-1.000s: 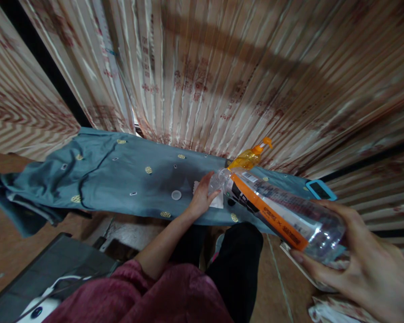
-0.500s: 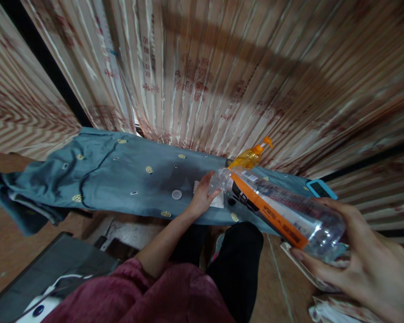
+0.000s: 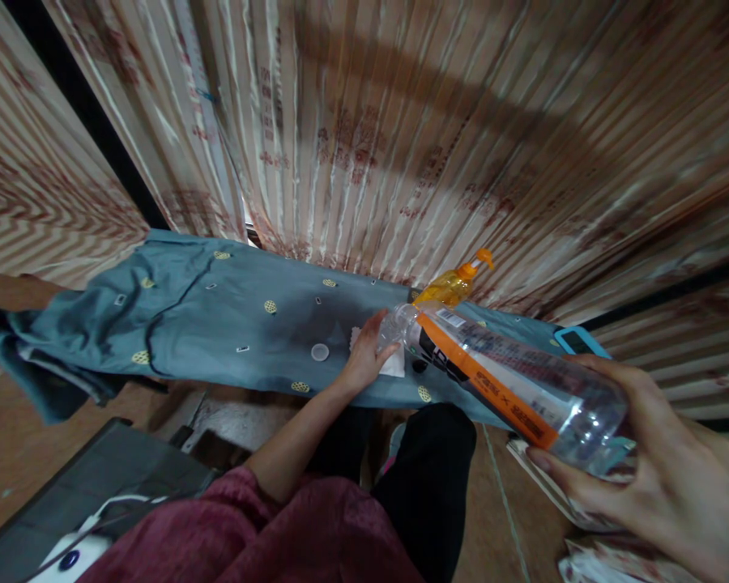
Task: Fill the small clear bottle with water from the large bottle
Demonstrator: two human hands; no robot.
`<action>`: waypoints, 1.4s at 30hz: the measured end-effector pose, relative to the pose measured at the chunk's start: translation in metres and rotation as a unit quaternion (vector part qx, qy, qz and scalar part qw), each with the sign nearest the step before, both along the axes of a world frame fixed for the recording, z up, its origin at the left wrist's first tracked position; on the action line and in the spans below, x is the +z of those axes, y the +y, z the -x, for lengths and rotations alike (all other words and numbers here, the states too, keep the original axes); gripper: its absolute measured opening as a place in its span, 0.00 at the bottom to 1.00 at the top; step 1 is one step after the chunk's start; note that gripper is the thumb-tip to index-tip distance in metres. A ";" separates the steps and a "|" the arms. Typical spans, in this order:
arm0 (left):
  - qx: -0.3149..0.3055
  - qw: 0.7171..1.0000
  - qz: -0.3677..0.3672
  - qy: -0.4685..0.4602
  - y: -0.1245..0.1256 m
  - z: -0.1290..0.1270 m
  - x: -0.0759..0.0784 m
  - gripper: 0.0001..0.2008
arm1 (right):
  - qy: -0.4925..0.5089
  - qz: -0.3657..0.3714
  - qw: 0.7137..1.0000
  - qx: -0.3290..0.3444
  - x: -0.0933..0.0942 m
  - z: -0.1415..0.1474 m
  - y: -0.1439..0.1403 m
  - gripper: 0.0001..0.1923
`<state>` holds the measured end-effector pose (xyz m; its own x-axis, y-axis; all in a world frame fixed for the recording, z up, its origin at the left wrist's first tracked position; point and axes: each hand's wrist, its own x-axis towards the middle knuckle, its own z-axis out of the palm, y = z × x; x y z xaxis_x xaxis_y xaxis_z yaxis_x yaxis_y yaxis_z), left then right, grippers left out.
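Right hand (image 3: 650,470): grips the tipped clear bottle (image 3: 510,376), wrist cut off
Left hand (image 3: 364,356): presses a white tissue (image 3: 394,364), fingers half hidden
Bottle mouth: over the blue cloth (image 3: 219,324)

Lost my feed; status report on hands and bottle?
Right hand holds tilted clear bottle, uncapped. Left hand on white tissue. White cap lies loose on blue cloth.

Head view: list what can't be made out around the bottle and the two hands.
- Clear bottle: label print too blurred to read.
- White cloth: mostly hidden under the left hand.
- Right hand: wrist cut off by the frame's right edge.
- Blue phone: partly hidden behind the bottle and right hand.
- Orange pump bottle: base hidden by the clear bottle.
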<state>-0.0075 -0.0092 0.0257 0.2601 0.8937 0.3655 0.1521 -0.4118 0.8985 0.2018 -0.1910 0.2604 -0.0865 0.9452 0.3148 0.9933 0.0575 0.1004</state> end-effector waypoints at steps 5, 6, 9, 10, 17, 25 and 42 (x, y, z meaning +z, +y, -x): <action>0.000 1.000 0.001 0.005 0.001 -0.001 -0.005 0.31 | -0.019 -0.005 1.000 0.012 -0.002 -0.002 0.002 0.38; 0.002 1.000 -0.002 0.003 0.001 -0.001 -0.006 0.31 | -0.021 -0.004 1.000 0.011 -0.002 -0.002 0.002 0.38; 0.003 1.000 -0.004 0.000 0.001 -0.001 -0.007 0.31 | -0.010 -0.002 1.000 0.009 -0.002 -0.001 0.003 0.37; 0.002 1.000 -0.004 0.000 0.001 -0.001 -0.007 0.31 | -0.008 -0.003 1.000 0.009 -0.002 0.000 0.003 0.37; 0.004 1.000 -0.005 0.012 0.001 -0.001 -0.009 0.32 | -0.004 0.000 1.000 0.017 -0.001 -0.004 0.004 0.38; -0.004 1.000 -0.006 0.013 0.001 0.001 -0.007 0.32 | -0.005 0.003 1.000 0.020 0.003 -0.001 0.006 0.37; -0.003 1.000 -0.008 0.010 0.001 0.001 -0.003 0.32 | -0.022 0.006 0.999 0.025 0.005 -0.001 0.006 0.38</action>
<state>-0.0089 -0.0084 0.0231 0.2729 0.8858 0.3754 0.1671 -0.4279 0.8882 0.2026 -0.1852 0.2655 -0.1467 0.9432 0.2981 0.9838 0.1077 0.1434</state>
